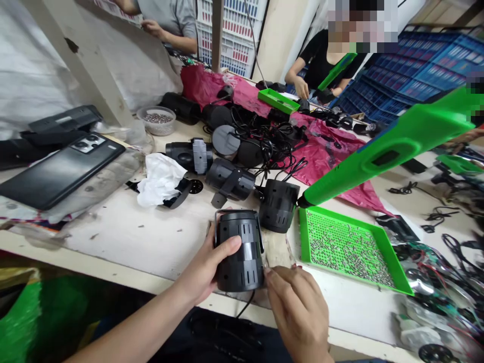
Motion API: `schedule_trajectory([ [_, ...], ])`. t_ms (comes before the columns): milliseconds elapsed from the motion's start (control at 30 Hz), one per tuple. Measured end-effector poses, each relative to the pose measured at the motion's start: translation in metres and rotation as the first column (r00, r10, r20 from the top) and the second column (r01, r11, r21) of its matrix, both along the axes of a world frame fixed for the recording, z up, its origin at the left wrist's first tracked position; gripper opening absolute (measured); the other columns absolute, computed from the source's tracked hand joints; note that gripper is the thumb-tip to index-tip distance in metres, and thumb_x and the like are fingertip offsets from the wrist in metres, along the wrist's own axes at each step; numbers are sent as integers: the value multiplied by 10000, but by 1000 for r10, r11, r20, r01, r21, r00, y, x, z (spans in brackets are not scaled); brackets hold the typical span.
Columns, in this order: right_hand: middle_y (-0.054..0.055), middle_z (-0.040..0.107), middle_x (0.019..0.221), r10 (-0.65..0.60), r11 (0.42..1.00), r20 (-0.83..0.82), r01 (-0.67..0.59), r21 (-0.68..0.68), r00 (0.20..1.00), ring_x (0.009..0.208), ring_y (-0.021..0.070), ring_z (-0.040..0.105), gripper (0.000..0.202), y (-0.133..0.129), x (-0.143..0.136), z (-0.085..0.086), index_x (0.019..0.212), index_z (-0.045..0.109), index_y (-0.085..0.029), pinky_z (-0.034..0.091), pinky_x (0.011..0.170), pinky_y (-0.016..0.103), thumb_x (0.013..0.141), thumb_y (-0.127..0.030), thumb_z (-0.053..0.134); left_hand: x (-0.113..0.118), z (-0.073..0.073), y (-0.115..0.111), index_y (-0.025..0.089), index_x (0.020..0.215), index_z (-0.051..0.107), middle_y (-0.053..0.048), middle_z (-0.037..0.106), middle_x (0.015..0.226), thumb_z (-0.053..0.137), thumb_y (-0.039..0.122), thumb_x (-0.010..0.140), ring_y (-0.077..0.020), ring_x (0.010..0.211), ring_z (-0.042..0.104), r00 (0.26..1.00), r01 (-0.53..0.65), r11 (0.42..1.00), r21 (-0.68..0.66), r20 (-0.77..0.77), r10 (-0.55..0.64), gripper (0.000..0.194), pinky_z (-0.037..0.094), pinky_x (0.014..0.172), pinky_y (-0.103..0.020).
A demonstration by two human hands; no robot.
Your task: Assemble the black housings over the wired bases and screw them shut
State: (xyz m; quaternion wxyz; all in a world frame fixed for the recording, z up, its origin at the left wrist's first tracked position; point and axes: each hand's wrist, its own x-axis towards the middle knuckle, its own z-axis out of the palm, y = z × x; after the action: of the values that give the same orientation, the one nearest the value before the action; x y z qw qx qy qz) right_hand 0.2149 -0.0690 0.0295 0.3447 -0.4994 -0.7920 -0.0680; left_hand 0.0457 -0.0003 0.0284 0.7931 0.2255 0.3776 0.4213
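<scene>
— Which letters can you read?
— Only "RY", as I believe, on the white crate (pixel 242 50), far beyond the left hand's fingers (pixel 231 245) and just beside a post (pixel 217 35).
— And the phone (pixel 64 174), to the left of these fingers?
— The marks near its camera are too small for reading.

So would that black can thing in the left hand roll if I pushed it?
Laid sideways, the black canister might roll, since it's round, but its bracket could catch. It's probably stiff: the left hand holds it without denting it.
</scene>
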Motion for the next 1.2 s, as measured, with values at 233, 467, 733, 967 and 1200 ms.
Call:
schedule_trajectory([
  [233, 103, 681, 943, 29, 997, 7, -29, -73, 1000, 859, 168, 591, 251, 5, -1, 4, 1057, 587, -117, 463, 786, 311, 862, 24, 516, 0, 0, -1, 335, 1428, 278, -59, 617, 1086, 772, 362, 717, -228, 923, 638, 999, -32, 999, -2, 11, 32, 866, 564, 753, -338],
  [467, 43, 631, 920, -185, 961, -193, 137, -239, 964, 904, 129, 604, 176, 4, 8, 0, 1028, 566, -199, 464, 830, 232, 907, -78, 525, -1, 0, 0, 338, 1374, 350, -70, 633, 1115, 774, 352, 714, -252, 897, 669, 999, -34, 998, -53, 12, 34, 784, 584, 693, -360],
  [733, 50, 631, 985, -102, 944, -247, 15, -330, 964, 949, 161, 598, 275, 8, -4, -13, 1062, 563, -227, 473, 812, 288, 910, -39, 432, -2, -2, -1, 272, 1285, 454, -73, 671, 1050, 766, 378, 721, -292, 973, 665, 1000, -2, 998, -62, -15, 1, 653, 585, 722, -360],
  [967, 40, 636, 913, -268, 899, -378, 89, -430, 886, 870, 158, 613, 146, 4, -1, -18, 984, 586, -219, 483, 771, 282, 937, -177, 454, -3, 0, -1, 310, 1363, 408, -73, 647, 1147, 774, 349, 711, -296, 1012, 650, 1000, -11, 997, -71, -10, 11, 748, 572, 784, -397],
  [1200, -22, 541, 656, -442, 699, -609, -173, -694, 659, 553, 105, 491, 301, 18, -13, -9, 849, 591, -179, 417, 505, 213, 913, -453, 483, -6, 2, -3, 345, 1425, 366, -61, 636, 1206, 789, 317, 661, -283, 1054, 624, 1000, 22, 1000, 7, 9, -22, 873, 545, 842, -372],
])
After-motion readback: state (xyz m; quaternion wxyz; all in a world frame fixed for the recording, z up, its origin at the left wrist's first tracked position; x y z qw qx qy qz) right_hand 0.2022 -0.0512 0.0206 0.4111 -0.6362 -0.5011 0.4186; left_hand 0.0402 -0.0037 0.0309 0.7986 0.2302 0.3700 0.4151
